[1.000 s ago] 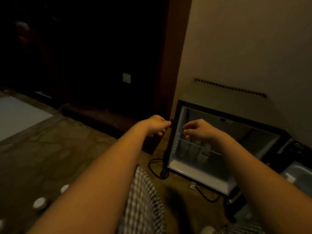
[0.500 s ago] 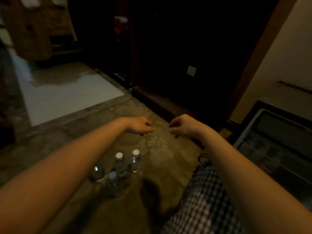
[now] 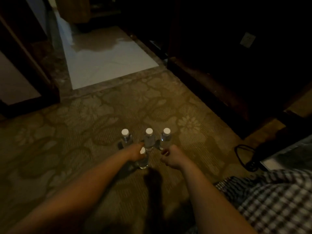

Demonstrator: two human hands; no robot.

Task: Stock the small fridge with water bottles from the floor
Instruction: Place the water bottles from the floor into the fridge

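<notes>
Three clear water bottles with white caps stand in a row on the patterned carpet: the left one (image 3: 125,138), the middle one (image 3: 149,139) and the right one (image 3: 165,138). Just in front of them stands a nearer bottle (image 3: 143,162). My left hand (image 3: 135,153) is wrapped around its neck, and its cap shows beside my fingers. My right hand (image 3: 170,157) is curled with nothing in it, just below the right bottle. A corner of the small fridge (image 3: 285,156) shows at the right edge; its inside is out of view.
A black power cable (image 3: 243,156) loops on the carpet next to the fridge. Dark wooden furniture (image 3: 219,81) runs along the right. A pale tiled floor (image 3: 104,59) begins beyond the carpet. My checked clothing (image 3: 270,200) fills the lower right.
My view has swung left from the fridge down to the bottles on the floor. Both hands have dropped to the bottles, and my left hand has closed on the nearest one.
</notes>
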